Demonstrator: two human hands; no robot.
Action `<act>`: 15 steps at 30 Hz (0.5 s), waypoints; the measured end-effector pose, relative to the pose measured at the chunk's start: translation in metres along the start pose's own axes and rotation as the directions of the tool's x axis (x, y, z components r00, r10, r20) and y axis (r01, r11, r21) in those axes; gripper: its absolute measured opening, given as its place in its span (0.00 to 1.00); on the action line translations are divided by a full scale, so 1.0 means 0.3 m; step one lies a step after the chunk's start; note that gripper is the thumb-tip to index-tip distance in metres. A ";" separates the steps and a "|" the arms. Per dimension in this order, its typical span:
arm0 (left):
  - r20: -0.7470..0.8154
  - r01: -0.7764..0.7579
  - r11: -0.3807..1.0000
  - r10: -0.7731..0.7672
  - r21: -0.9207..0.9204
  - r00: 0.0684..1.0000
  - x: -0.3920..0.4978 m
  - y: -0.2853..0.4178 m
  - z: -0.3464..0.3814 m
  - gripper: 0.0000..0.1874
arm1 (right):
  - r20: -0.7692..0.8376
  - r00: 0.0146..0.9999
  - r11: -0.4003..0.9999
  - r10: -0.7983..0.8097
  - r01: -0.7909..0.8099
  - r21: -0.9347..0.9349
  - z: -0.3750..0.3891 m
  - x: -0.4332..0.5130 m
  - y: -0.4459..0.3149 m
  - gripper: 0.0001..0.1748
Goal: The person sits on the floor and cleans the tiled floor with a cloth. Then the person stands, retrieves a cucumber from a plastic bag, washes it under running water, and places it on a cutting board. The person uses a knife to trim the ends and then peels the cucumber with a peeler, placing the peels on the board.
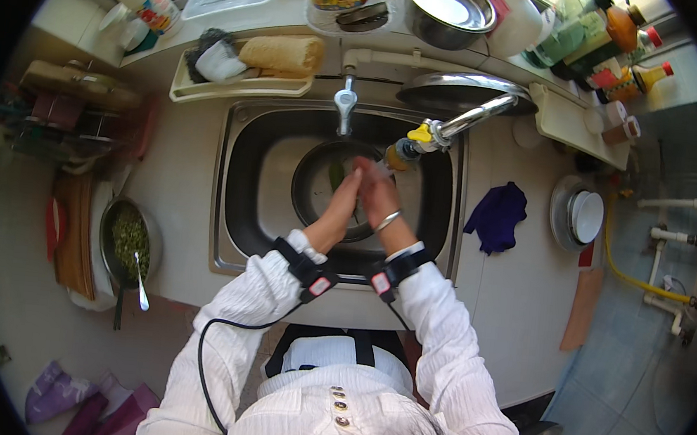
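Over a stainless steel sink, my left hand and my right hand are brought together, palms facing each other. Their fingertips are blurred, and the space between the palms is hidden. The yellow-handled tap reaches in from the upper right, its outlet close to my right fingers. Below my hands, a round dark pan or basin sits in the sink, partly covered by them. Inside it lies a green piece, perhaps a vegetable or leaf. My right wrist wears a silver bangle.
A second tap hangs over the sink's back. A purple cloth and stacked bowls lie right. At left stands a metal bowl of chopped greens with a spoon. Bottles and a steel pot line the ledge.
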State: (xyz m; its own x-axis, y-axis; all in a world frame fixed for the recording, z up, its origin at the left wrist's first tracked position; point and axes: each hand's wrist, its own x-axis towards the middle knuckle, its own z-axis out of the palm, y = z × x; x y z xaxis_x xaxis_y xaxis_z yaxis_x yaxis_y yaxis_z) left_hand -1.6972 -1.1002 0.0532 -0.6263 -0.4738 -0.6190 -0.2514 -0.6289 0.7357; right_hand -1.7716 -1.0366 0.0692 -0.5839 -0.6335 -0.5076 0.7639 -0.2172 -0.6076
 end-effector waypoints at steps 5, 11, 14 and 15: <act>0.052 0.147 0.979 -0.141 -0.142 0.989 -0.052 0.144 0.168 0.33 | -0.102 0.974 0.882 -0.201 0.135 -0.450 0.050 -0.058 0.011 0.33; -0.013 0.067 0.995 -0.068 -0.080 0.998 -0.169 0.205 0.294 0.36 | -0.228 0.973 0.973 0.023 -0.075 -0.220 -0.014 -0.038 -0.011 0.30; 0.024 0.255 0.952 -0.255 -0.169 0.967 -0.134 0.200 0.266 0.37 | -0.153 0.965 0.915 -0.215 0.144 -0.376 -0.030 0.007 -0.006 0.27; 0.056 0.318 0.913 -0.315 -0.254 0.948 -0.133 0.162 0.259 0.34 | -0.117 0.973 0.903 -0.201 0.138 -0.407 -0.038 0.018 -0.014 0.28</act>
State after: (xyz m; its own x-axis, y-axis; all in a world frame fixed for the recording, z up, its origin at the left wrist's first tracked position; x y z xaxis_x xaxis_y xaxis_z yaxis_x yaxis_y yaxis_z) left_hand -1.7418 -1.0641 0.1350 -0.5553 -0.2167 -0.8029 -0.2415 -0.8818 0.4051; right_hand -1.7811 -1.0307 0.0620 -0.7538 -0.4858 -0.4425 0.4971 0.0189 -0.8675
